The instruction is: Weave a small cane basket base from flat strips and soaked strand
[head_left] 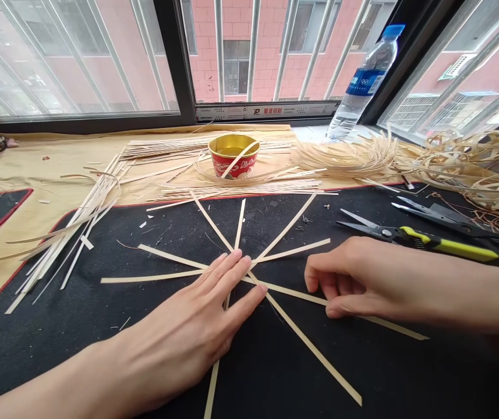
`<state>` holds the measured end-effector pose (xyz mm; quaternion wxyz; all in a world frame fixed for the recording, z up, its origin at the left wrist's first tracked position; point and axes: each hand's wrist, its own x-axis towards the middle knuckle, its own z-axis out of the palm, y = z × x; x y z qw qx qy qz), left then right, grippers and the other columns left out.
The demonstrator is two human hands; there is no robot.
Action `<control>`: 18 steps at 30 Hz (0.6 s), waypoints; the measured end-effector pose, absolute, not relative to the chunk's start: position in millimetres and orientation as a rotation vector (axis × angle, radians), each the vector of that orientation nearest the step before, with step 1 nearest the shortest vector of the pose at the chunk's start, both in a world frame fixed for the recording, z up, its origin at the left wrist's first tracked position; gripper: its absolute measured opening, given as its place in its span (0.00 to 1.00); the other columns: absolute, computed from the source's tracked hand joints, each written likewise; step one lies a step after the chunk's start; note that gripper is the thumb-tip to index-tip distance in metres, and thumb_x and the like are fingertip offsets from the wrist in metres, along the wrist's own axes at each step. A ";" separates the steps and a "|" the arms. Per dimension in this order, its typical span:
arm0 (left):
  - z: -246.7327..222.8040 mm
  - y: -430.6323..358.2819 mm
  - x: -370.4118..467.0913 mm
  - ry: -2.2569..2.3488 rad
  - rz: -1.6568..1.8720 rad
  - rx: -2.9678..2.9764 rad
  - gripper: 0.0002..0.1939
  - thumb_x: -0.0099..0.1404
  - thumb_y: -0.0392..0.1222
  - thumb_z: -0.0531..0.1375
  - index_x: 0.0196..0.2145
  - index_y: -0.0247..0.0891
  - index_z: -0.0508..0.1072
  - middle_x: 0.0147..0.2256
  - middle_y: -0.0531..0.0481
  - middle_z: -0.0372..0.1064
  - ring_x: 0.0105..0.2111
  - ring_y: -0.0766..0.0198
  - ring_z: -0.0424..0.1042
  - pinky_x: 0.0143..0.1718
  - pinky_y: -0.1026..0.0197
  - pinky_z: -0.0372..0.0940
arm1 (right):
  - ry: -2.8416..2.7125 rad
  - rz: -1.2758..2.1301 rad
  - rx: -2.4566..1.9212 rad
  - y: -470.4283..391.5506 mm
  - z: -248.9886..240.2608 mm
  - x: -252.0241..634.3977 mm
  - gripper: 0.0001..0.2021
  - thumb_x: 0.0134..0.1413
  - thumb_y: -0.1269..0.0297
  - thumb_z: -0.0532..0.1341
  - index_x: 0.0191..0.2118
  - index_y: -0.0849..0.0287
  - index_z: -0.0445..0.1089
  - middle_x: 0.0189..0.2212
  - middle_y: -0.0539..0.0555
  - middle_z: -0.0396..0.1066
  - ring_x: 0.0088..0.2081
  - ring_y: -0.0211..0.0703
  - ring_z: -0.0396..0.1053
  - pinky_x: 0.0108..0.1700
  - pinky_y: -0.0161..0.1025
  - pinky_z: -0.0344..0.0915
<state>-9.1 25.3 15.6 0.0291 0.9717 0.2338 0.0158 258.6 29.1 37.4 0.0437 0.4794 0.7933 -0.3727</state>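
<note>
Room to pass lies over the black mat [74, 331], between the left hand [209, 308] and the loose strips [85, 212]; just beyond the right hand [351, 276], green-handled cutters [454, 248] and scissors [450, 220] bar the way; behind the crossed strips [284, 291], the red tin [238, 167] does too

The strips [153, 276] are pale straw-coloured, the mat [57, 343] black with red edging, the bench [66, 169] yellowish tan. The bowl [244, 167] is red with white figures outside, gold within; the scissors [450, 247] have yellow-green and black handles; the clear bottle [365, 81] has a blue cap and label.
</note>
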 end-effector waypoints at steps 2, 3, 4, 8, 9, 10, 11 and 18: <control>14.4 26.9 -9.5 0.697 0.046 2.986 0.25 0.65 0.28 0.47 0.57 0.34 0.66 0.61 0.35 0.57 0.63 0.48 0.53 0.58 0.48 0.62 | 2.416 -1.157 1.438 30.8 38.2 258.3 0.03 0.53 0.64 0.60 0.31 0.55 0.69 0.27 0.45 0.70 0.26 0.33 0.63 0.26 0.27 0.55; 14.3 27.8 -9.5 0.690 0.046 2.981 0.25 0.65 0.29 0.46 0.57 0.34 0.65 0.62 0.36 0.57 0.63 0.48 0.52 0.58 0.47 0.61 | 2.406 -1.168 1.427 31.8 38.1 258.3 0.03 0.53 0.64 0.60 0.31 0.55 0.70 0.26 0.45 0.70 0.26 0.33 0.63 0.26 0.27 0.55; 14.5 28.4 -9.5 0.687 0.040 2.976 0.25 0.65 0.29 0.46 0.58 0.34 0.65 0.62 0.37 0.57 0.64 0.48 0.51 0.59 0.47 0.60 | 2.395 -1.178 1.421 32.8 37.9 258.4 0.03 0.53 0.63 0.60 0.31 0.55 0.70 0.26 0.45 0.70 0.25 0.33 0.63 0.25 0.27 0.55; 14.8 28.8 -10.5 0.664 0.028 2.981 0.25 0.67 0.32 0.44 0.60 0.34 0.62 0.63 0.39 0.55 0.65 0.47 0.48 0.60 0.44 0.57 | 2.346 -1.188 1.444 35.5 39.1 257.6 0.05 0.52 0.62 0.61 0.29 0.57 0.70 0.26 0.46 0.69 0.26 0.33 0.63 0.26 0.28 0.56; 14.4 28.6 -11.0 0.659 0.023 2.986 0.25 0.68 0.32 0.44 0.61 0.34 0.61 0.63 0.39 0.55 0.65 0.47 0.47 0.61 0.44 0.56 | 2.338 -1.192 1.447 35.9 40.1 257.1 0.06 0.52 0.62 0.61 0.29 0.57 0.70 0.25 0.46 0.69 0.26 0.33 0.64 0.27 0.28 0.57; 13.9 28.5 -11.5 0.655 0.012 2.987 0.25 0.68 0.32 0.44 0.61 0.34 0.61 0.63 0.39 0.55 0.65 0.47 0.46 0.61 0.44 0.56 | 2.330 -1.198 1.449 36.4 41.4 256.5 0.06 0.51 0.62 0.61 0.28 0.57 0.70 0.25 0.46 0.69 0.26 0.34 0.64 0.27 0.28 0.57; 13.3 28.6 -11.9 0.651 0.007 2.990 0.25 0.68 0.32 0.44 0.61 0.34 0.60 0.63 0.39 0.54 0.65 0.47 0.46 0.61 0.44 0.56 | 2.319 -1.207 1.445 36.7 42.6 255.9 0.06 0.51 0.61 0.61 0.28 0.58 0.70 0.25 0.46 0.69 0.26 0.34 0.64 0.27 0.29 0.57; 9.3 29.7 -11.3 0.632 -0.045 3.000 0.27 0.66 0.32 0.45 0.62 0.32 0.58 0.64 0.37 0.52 0.65 0.45 0.45 0.60 0.42 0.57 | 2.215 -1.182 1.471 37.2 49.3 252.3 0.07 0.50 0.61 0.61 0.28 0.58 0.70 0.27 0.48 0.70 0.29 0.37 0.65 0.28 0.30 0.59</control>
